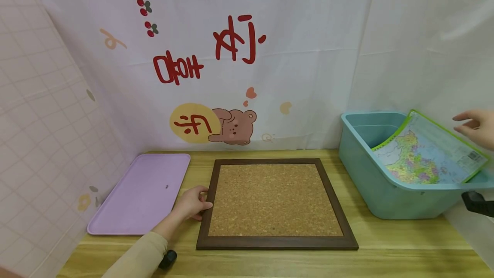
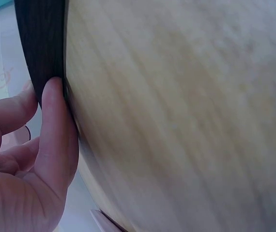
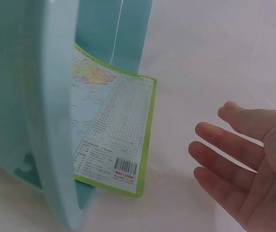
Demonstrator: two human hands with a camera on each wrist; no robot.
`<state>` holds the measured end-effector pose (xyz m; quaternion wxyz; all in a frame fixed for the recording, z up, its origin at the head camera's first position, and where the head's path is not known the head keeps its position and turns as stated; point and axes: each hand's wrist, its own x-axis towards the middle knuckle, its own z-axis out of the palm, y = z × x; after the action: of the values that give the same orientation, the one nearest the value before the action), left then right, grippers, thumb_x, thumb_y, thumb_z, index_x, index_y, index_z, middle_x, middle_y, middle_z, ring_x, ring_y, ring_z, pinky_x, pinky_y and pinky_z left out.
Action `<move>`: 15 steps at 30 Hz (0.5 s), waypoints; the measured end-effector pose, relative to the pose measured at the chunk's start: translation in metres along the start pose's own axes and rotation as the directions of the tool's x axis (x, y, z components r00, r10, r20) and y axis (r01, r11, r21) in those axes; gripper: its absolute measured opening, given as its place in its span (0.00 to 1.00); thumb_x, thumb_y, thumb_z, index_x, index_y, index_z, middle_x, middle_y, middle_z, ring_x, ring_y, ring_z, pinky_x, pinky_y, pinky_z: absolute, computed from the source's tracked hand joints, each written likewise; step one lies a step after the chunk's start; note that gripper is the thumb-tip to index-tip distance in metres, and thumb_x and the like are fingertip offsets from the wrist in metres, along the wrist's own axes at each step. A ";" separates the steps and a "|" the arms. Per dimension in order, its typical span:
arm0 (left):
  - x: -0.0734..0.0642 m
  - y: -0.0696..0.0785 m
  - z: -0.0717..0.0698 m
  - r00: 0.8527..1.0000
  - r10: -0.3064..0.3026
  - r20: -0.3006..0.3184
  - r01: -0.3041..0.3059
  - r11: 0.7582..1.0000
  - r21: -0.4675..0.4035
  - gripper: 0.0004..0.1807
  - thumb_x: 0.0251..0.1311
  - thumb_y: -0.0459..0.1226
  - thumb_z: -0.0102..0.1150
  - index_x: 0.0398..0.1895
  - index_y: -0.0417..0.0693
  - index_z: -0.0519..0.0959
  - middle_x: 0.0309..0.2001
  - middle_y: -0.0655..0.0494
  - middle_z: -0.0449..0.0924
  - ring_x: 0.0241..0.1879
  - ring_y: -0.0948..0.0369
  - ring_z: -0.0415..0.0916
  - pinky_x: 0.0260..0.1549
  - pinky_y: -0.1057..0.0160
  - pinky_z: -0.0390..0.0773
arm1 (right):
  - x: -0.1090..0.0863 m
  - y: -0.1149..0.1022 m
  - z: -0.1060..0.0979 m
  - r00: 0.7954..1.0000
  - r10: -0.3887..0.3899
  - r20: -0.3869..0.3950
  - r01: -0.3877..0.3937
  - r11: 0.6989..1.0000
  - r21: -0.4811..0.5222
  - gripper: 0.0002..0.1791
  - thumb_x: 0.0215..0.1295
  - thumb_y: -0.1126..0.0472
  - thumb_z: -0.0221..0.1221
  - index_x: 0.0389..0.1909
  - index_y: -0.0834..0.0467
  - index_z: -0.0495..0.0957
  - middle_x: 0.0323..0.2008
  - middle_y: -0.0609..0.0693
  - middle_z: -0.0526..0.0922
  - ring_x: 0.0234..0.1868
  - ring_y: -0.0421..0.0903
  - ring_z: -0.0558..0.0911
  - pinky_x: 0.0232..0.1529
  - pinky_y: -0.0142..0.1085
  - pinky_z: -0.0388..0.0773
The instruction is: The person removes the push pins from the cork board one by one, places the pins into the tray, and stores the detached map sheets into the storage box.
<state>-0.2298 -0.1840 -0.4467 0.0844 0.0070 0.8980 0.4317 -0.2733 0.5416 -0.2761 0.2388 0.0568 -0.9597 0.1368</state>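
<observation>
A cork board [image 1: 275, 200] in a dark brown wooden frame lies flat on the table. At its left edge my left hand [image 1: 191, 202] pinches the frame [image 2: 41, 43] between thumb and fingers, as the left wrist view shows up close. A map sheet [image 1: 428, 158] with a green border leans inside a light blue plastic bin [image 1: 393, 198], its upper part sticking out over the rim. To the right of the sheet hovers my right hand [image 3: 249, 164], fingers spread and holding nothing. In the right wrist view, a printed table and barcode show on the map sheet [image 3: 114, 130].
A purple tray [image 1: 140, 196] lies on the table left of the board. Behind the table hangs a white printed cloth [image 1: 308, 76], and a pale checked cloth [image 1: 46, 119] covers the left side. Wooden tabletop [image 1: 401, 243] shows in front of the bin.
</observation>
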 end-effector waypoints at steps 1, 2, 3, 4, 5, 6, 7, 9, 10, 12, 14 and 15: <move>0.000 0.000 0.000 1.000 0.001 -0.001 -0.001 1.000 0.000 0.30 0.58 0.27 0.67 0.65 0.31 0.69 0.30 0.49 0.70 0.27 0.57 0.73 0.20 0.57 0.83 | 0.002 0.011 0.005 1.000 -0.008 -0.004 0.008 1.000 -0.007 0.11 0.66 0.79 0.53 0.47 0.79 0.67 0.30 0.78 0.73 0.20 0.58 0.75 0.19 0.45 0.72; 0.000 0.000 0.000 1.000 0.002 -0.001 -0.002 1.000 0.000 0.30 0.58 0.27 0.67 0.65 0.30 0.69 0.30 0.49 0.70 0.27 0.57 0.72 0.20 0.57 0.83 | 0.003 0.021 0.009 1.000 -0.014 -0.003 0.014 1.000 -0.014 0.11 0.68 0.77 0.53 0.48 0.78 0.67 0.29 0.77 0.74 0.19 0.52 0.73 0.18 0.43 0.70; 0.000 0.000 0.000 1.000 0.003 -0.001 -0.003 1.000 0.000 0.30 0.58 0.27 0.67 0.65 0.30 0.69 0.30 0.49 0.70 0.27 0.57 0.72 0.20 0.57 0.83 | 0.005 0.030 0.014 1.000 -0.018 -0.004 0.018 1.000 -0.026 0.11 0.68 0.76 0.53 0.49 0.78 0.68 0.28 0.75 0.75 0.18 0.46 0.72 0.18 0.40 0.68; 0.000 0.000 0.000 1.000 0.004 -0.001 -0.004 1.000 0.001 0.30 0.58 0.27 0.67 0.65 0.30 0.69 0.30 0.49 0.70 0.27 0.57 0.72 0.20 0.57 0.83 | 0.006 0.037 0.017 1.000 -0.029 -0.009 0.029 0.999 -0.035 0.11 0.69 0.75 0.53 0.49 0.77 0.68 0.26 0.73 0.76 0.17 0.41 0.69 0.17 0.37 0.65; 0.000 0.000 0.000 1.000 0.004 -0.002 -0.004 1.000 0.001 0.30 0.58 0.27 0.67 0.65 0.30 0.69 0.30 0.49 0.70 0.27 0.57 0.72 0.20 0.57 0.83 | 0.006 0.040 0.019 0.999 -0.038 -0.009 0.038 0.999 -0.030 0.12 0.70 0.75 0.53 0.50 0.77 0.68 0.25 0.72 0.77 0.17 0.40 0.69 0.17 0.36 0.64; 0.000 0.000 0.000 1.000 0.004 -0.002 -0.004 1.000 0.001 0.30 0.58 0.27 0.67 0.64 0.30 0.69 0.30 0.49 0.70 0.27 0.57 0.72 0.20 0.57 0.83 | 0.005 0.040 0.019 0.999 -0.040 -0.009 0.040 0.999 -0.018 0.12 0.70 0.74 0.53 0.50 0.77 0.68 0.24 0.72 0.76 0.17 0.41 0.70 0.17 0.37 0.64; 0.000 0.000 0.000 1.000 0.004 -0.002 -0.004 1.000 0.001 0.30 0.58 0.27 0.67 0.64 0.30 0.69 0.30 0.49 0.70 0.27 0.57 0.72 0.20 0.57 0.83 | 0.004 0.038 0.019 0.999 -0.047 -0.018 0.047 0.999 -0.024 0.13 0.73 0.70 0.52 0.50 0.77 0.68 0.23 0.71 0.77 0.16 0.39 0.70 0.16 0.37 0.65; 0.000 0.000 0.000 1.000 0.004 -0.003 -0.004 1.000 0.003 0.30 0.58 0.27 0.67 0.64 0.31 0.69 0.30 0.49 0.70 0.27 0.57 0.72 0.20 0.57 0.83 | -0.001 0.027 0.016 0.998 -0.063 -0.031 0.062 0.998 -0.023 0.15 0.75 0.66 0.51 0.49 0.78 0.68 0.23 0.71 0.76 0.16 0.40 0.71 0.16 0.38 0.66; 0.000 0.000 0.000 1.000 0.004 -0.003 -0.004 1.000 0.003 0.30 0.58 0.27 0.67 0.64 0.31 0.70 0.30 0.49 0.70 0.27 0.57 0.72 0.20 0.57 0.83 | -0.003 0.022 0.015 0.997 -0.072 -0.043 0.071 0.997 -0.023 0.17 0.77 0.63 0.50 0.49 0.78 0.68 0.22 0.70 0.76 0.16 0.39 0.70 0.16 0.37 0.67; 0.000 0.000 0.000 1.000 0.003 -0.003 -0.003 1.000 0.004 0.30 0.58 0.27 0.67 0.64 0.31 0.70 0.30 0.49 0.70 0.27 0.57 0.72 0.20 0.57 0.83 | -0.006 0.016 0.015 0.995 -0.082 -0.063 0.080 0.996 -0.030 0.18 0.77 0.62 0.50 0.49 0.77 0.69 0.23 0.70 0.76 0.16 0.40 0.71 0.17 0.36 0.68; 0.001 0.000 0.000 1.000 0.004 -0.003 -0.004 1.000 0.005 0.30 0.58 0.27 0.67 0.64 0.31 0.70 0.30 0.49 0.70 0.27 0.57 0.72 0.20 0.57 0.83 | -0.007 0.018 0.018 0.991 -0.104 -0.087 0.100 0.994 -0.049 0.15 0.75 0.65 0.52 0.49 0.77 0.70 0.24 0.70 0.76 0.17 0.44 0.72 0.20 0.36 0.70; 0.001 0.000 0.000 1.000 0.003 -0.002 -0.003 1.000 0.004 0.30 0.58 0.27 0.67 0.64 0.31 0.70 0.30 0.49 0.70 0.27 0.57 0.73 0.20 0.57 0.83 | -0.007 0.021 0.020 0.989 -0.112 -0.097 0.108 0.993 -0.046 0.13 0.72 0.70 0.54 0.50 0.76 0.70 0.25 0.71 0.76 0.19 0.49 0.74 0.24 0.40 0.73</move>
<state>-0.2307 -0.1841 -0.4471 0.0826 0.0082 0.8991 0.4299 -0.2795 0.5558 -0.3016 0.2944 0.0981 -0.9447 0.1064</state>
